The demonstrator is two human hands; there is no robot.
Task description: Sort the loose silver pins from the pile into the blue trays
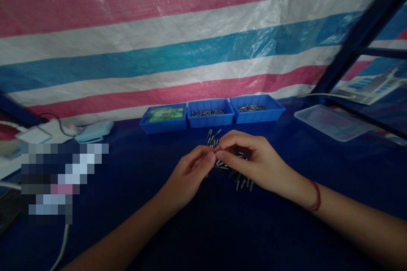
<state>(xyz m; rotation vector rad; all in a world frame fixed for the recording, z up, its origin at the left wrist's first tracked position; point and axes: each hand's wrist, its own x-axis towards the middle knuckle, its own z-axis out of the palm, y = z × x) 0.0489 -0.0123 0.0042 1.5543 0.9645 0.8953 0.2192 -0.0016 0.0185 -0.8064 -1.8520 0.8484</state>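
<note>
Metal pins [237, 180] lie heaped on the worktop [203, 228] beneath both hands, within reach, while left hand [190, 174] and right hand [251, 159] pinch one pin [218, 149] together at their fingertips.

Both forearms are bare from the lower edge of the view to the hands, with no sleeves, gloves or watch on the parts that show. The left hand [190, 173] carries no ring or band on the fingers that show, and its wrist is plain. The right hand [254, 161] is likewise without rings on the fingers in sight. Just behind the right hand, a thin red cord bracelet [316, 197] circles the wrist, sitting snug and looking like a simple string loop. The fingernails appear short and unpainted, though the dim light makes this hard to judge.
</note>
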